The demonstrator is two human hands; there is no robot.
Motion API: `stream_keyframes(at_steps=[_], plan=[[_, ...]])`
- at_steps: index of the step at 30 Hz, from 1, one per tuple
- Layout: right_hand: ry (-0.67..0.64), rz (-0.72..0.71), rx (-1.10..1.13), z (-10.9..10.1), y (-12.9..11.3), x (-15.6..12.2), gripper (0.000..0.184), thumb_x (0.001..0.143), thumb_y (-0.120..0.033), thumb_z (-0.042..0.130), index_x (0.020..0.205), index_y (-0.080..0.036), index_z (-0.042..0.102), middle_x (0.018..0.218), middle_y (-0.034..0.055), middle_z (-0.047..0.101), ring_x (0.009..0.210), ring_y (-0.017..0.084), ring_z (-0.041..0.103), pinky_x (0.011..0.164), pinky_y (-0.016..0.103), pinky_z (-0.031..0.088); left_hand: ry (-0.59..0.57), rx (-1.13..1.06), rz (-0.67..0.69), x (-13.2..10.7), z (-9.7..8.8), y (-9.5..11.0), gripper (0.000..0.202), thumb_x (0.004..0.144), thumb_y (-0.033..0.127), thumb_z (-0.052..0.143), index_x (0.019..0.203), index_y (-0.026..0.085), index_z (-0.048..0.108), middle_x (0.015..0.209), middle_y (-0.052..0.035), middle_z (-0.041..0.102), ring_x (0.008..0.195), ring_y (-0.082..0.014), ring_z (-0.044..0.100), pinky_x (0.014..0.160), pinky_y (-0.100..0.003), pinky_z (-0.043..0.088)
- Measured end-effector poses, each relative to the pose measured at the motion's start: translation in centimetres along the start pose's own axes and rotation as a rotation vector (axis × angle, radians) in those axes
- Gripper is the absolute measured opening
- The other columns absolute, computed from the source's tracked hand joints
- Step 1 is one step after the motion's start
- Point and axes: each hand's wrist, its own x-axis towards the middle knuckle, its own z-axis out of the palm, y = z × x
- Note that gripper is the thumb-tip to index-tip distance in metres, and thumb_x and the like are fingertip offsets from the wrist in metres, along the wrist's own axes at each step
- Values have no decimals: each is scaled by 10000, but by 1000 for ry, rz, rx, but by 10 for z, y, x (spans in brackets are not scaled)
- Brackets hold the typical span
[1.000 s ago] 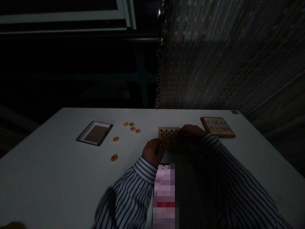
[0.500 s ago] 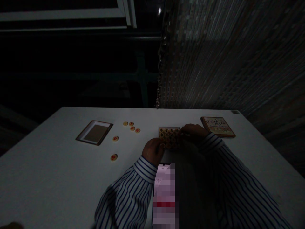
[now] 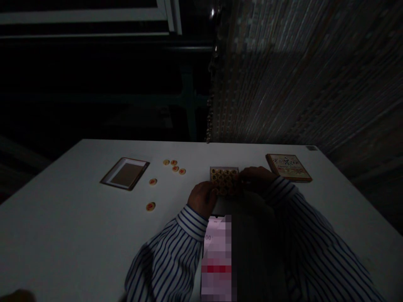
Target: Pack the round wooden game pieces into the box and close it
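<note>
**Head view: rows set in the box, six loose outside**

Judged well along. Done: rows of packed discs (image 3: 224, 178) in the box (image 3: 224, 168), between both hands; near right corner too dark to count. Left over: six loose discs (image 3: 175, 168) on the white table (image 3: 78, 235), near an open tray (image 3: 125, 175). Left hand (image 3: 202, 199): fingers bent at the box's left edge. Right hand (image 3: 257, 178): in shadow at the right edge. For both, impossible to say whether fingers apart, together or clamped on a disc.

At the grip, pieces (image 3: 227, 172) look wooden; under it, the table (image 3: 78, 243) looks smooth; behind it, sleeves (image 3: 171, 251) are matt cloth.
</note>
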Motion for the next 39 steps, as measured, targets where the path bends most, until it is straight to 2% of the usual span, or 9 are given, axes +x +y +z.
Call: stream_keyframes(at_steps=[21, 26, 32, 39], plan=[[-42, 9, -36, -3, -3, 1, 239, 735, -320, 533, 929, -232, 643, 928, 52, 648, 851, 185, 594, 696, 264, 420, -11, 2, -15, 0, -1, 1, 161, 771, 209, 521, 902, 167, 605, 892, -69, 649, 851, -190, 593, 765, -344, 507], [-19, 14, -28, -5, -3, -1, 240, 742, -318, 532, 939, -227, 634, 925, 53, 648, 860, 182, 589, 702, 264, 416, -17, -1, -12, 0, -1, 1, 163, 766, 191, 521, 898, 155, 609, 892, -76, 650, 852, -192, 591, 769, -349, 503], [90, 40, -12, -4, 3, 2, 307, 794, -359, 472, 1039, -222, 597, 969, 75, 628, 904, 204, 560, 721, 303, 399, -37, -7, -24, 1, -3, 2, 164, 772, 197, 519, 901, 152, 611, 898, -75, 649, 857, -190, 588, 774, -343, 498], [67, 32, -77, 4, 4, 9, 340, 820, -377, 433, 1108, -264, 575, 1029, 99, 598, 948, 241, 540, 700, 326, 392, -20, -1, -22, 1, -2, 1, 158, 778, 206, 517, 897, 161, 610, 891, -71, 649, 859, -188, 588, 773, -345, 498]])
